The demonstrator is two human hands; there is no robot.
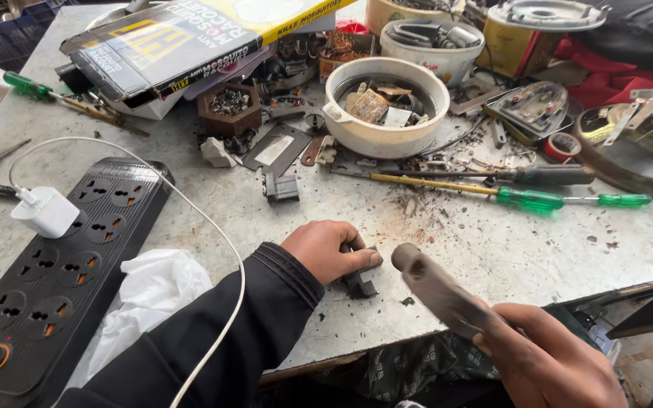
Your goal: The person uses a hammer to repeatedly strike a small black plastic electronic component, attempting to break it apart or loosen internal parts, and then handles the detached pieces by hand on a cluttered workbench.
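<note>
Left hand (326, 249) pinning small dark part (360, 281) beneath fingers, right hand (549, 363) gripping hammer (436, 287) just beside

Single head-worn view, looking steeply down and forward, close over the cluttered grey stone workbench (493, 249).

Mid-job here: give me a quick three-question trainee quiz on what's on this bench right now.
1. True or false: the left hand presses a small dark block onto the table.
2. What does the right hand grip? A) a green screwdriver B) a worn tool handle C) a white charger
3. Fill in: the white charger is plugged into the black ____.

Key: 1 true. 2 B; the green-handled screwdriver lies untouched farther back. 3 power strip.
</note>
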